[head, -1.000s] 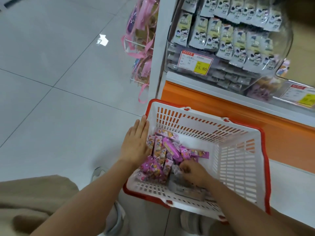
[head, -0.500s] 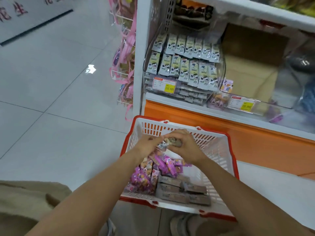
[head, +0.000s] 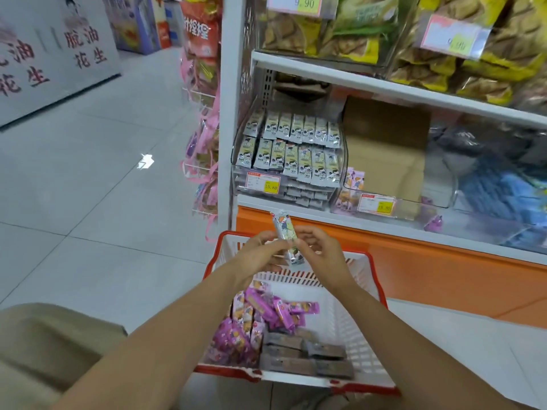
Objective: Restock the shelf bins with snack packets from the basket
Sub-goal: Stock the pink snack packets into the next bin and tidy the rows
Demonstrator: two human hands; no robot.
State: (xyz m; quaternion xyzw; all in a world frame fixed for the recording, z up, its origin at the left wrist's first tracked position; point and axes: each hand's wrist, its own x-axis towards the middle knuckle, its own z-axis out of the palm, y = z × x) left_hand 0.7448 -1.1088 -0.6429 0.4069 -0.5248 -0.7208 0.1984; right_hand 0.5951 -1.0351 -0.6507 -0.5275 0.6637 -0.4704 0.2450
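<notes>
Head view: left hand (head: 258, 256) and right hand (head: 323, 255) pinch one snack packet (head: 285, 232) above basket (head: 352, 329)

Tiled floor (head: 88, 220); white lettered board (head: 44, 57) far left; pink-ribboned bags (head: 205, 134) on wire rack (head: 197, 169)

A white basket (head: 349, 335) with a red rim holds pink-purple packets (head: 260, 315) and grey-brown bars (head: 307, 362); the raised packet (head: 284, 232) is silvery with a cartoon print, against an orange shelf base (head: 429, 276).

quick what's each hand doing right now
Left hand: holding the snack packet, pinched at its lower part.
Right hand: holding the same snack packet from the other side.
</notes>
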